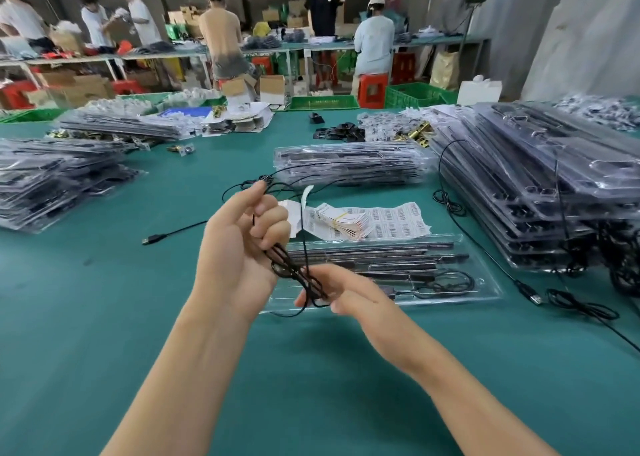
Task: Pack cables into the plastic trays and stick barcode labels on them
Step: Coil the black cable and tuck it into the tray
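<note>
Currently, I see my left hand (242,247) curled round a black cable (292,272) over the left end of the tray (489,288); my right hand (349,294) pinches its lower loops. Barcode labels (391,225) lie just behind the tray.

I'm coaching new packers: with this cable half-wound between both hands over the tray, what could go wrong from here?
1. The left hand grips and the right hand pinches the cable, but what looks like its plug end lies off on the table; that tail may knot.
2. Strands hang beside the barcode labels and could sweep them aside.
3. The coil may spring open before it reaches the plastic tray.
</note>
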The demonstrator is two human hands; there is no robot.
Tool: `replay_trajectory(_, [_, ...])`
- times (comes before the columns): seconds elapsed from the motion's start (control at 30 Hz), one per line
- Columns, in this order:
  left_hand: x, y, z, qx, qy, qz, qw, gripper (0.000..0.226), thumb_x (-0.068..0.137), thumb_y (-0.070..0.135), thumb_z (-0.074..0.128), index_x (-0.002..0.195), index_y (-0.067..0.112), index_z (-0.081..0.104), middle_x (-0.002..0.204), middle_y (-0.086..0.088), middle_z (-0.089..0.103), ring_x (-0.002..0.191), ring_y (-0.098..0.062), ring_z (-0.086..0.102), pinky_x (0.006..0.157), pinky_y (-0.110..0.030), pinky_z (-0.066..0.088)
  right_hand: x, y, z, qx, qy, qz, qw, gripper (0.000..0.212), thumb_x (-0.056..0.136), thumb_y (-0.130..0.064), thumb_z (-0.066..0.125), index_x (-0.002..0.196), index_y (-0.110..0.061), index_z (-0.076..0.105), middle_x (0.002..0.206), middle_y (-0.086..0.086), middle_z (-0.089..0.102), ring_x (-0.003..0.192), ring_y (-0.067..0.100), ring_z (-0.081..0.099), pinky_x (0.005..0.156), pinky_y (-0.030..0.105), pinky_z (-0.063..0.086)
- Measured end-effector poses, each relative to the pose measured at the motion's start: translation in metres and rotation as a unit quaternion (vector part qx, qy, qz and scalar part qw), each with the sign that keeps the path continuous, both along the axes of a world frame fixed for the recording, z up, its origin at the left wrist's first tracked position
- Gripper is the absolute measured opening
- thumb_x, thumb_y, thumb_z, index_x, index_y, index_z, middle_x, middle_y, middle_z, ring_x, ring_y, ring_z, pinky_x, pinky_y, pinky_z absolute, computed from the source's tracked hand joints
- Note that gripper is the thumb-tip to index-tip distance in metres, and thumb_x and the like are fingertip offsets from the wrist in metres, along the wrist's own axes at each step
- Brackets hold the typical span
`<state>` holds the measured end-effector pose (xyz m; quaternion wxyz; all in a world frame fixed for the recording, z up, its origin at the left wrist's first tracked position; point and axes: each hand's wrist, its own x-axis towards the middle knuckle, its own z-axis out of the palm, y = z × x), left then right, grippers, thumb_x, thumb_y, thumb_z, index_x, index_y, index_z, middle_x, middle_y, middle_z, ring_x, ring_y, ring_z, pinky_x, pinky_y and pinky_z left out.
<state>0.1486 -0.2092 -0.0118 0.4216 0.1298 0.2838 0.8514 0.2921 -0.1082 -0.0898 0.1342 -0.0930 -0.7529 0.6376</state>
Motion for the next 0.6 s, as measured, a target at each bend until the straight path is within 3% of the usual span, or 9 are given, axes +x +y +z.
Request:
replay_trajectory(0.07, [-0.010, -0.003, -0.009, 0.037, -0.052, 0.015, 0.998, 0.025, 0.100, 0.010, 0.053, 0.080, 0.018, 0.040, 0.076, 0.006, 0.034, 0.056, -0.006, 0.028, 0.049, -0.019, 0.030, -0.001, 0.000, -0.008, 0.025, -0.014, 0.010, 1.000, 0.047, 0.087, -0.015, 0.046, 0.130, -0.025, 0.063, 0.120, -0.002, 0.072, 0.121, 0.013, 0.060, 0.109, 0.033, 0.042])
replay_trajectory(0.17, [-0.018, -0.008, -0.024, 0.084, -0.059, 0.032, 0.994, 0.011, 0.095, 0.004, 0.053, 0.100, 0.013, 0.049, 0.083, 0.001, 0.044, 0.067, -0.011, 0.042, 0.063, -0.020, 0.037, -0.008, -0.001, -0.018, 0.129, -0.024, -0.021, 0.991, 0.022, 0.097, -0.032, 0.060, 0.118, -0.035, 0.066, 0.116, -0.021, 0.070, 0.111, -0.001, 0.060, 0.100, 0.023, 0.044])
replay_trajectory(0.23, [-0.020, -0.009, -0.036, 0.093, -0.026, 0.020, 0.995, 0.025, 0.092, 0.004, 0.056, 0.114, 0.015, 0.051, 0.091, -0.001, 0.052, 0.081, -0.014, 0.054, 0.074, -0.022, 0.045, -0.013, -0.005, -0.021, 0.133, -0.005, -0.058, 0.989, 0.010, 0.099, -0.033, 0.062, 0.107, -0.033, 0.068, 0.107, -0.021, 0.071, 0.097, 0.002, 0.062, 0.092, 0.029, 0.048])
replay_trajectory(0.33, [-0.020, -0.008, -0.053, 0.031, 0.101, 0.016, 0.994, 0.037, 0.095, 0.021, 0.064, 0.130, 0.020, 0.053, 0.110, -0.004, 0.066, 0.105, -0.020, 0.065, 0.089, -0.034, 0.055, -0.016, -0.007, -0.025, 0.117, 0.012, -0.084, 0.990, 0.012, 0.103, -0.033, 0.056, 0.096, -0.029, 0.066, 0.096, -0.014, 0.074, 0.086, 0.023, 0.063, 0.083, 0.039, 0.049])
replay_trajectory(0.4, [-0.018, -0.009, -0.062, -0.031, 0.235, 0.046, 0.970, 0.057, 0.092, 0.036, 0.069, 0.142, 0.022, 0.045, 0.119, -0.007, 0.070, 0.113, -0.021, 0.065, 0.093, -0.036, 0.056, -0.016, -0.005, -0.028, 0.078, 0.027, -0.096, 0.992, 0.014, 0.105, -0.028, 0.056, 0.092, -0.029, 0.064, 0.089, -0.009, 0.075, 0.079, 0.018, 0.064, 0.074, 0.031, 0.049])
replay_trajectory(0.47, [-0.015, -0.008, -0.068, -0.096, 0.367, 0.068, 0.923, 0.067, 0.091, 0.045, 0.063, 0.149, 0.025, 0.035, 0.123, -0.005, 0.070, 0.118, -0.019, 0.064, 0.092, -0.031, 0.053, -0.017, -0.003, -0.028, 0.028, 0.041, -0.112, 0.992, 0.014, 0.103, -0.025, 0.058, 0.090, -0.026, 0.064, 0.084, -0.007, 0.071, 0.080, 0.013, 0.067, 0.074, 0.026, 0.048])
replay_trajectory(0.53, [-0.011, -0.009, -0.071, -0.160, 0.453, 0.065, 0.875, 0.063, 0.088, 0.055, 0.059, 0.144, 0.028, 0.045, 0.116, 0.005, 0.071, 0.109, -0.008, 0.064, 0.087, -0.020, 0.049, -0.017, -0.002, -0.029, -0.014, 0.050, -0.126, 0.991, 0.015, 0.103, -0.022, 0.059, 0.090, -0.025, 0.065, 0.083, -0.009, 0.068, 0.082, 0.010, 0.070, 0.072, 0.019, 0.048])
replay_trajectory(0.6, [-0.011, -0.011, -0.069, -0.233, 0.492, 0.058, 0.837, 0.047, 0.085, 0.063, 0.054, 0.116, 0.031, 0.070, 0.091, 0.013, 0.070, 0.084, -0.002, 0.061, 0.074, -0.010, 0.045, -0.017, -0.002, -0.029, -0.037, 0.058, -0.138, 0.988, 0.017, 0.104, -0.017, 0.058, 0.091, -0.023, 0.066, 0.082, -0.009, 0.068, 0.083, 0.009, 0.071, 0.072, 0.017, 0.049])
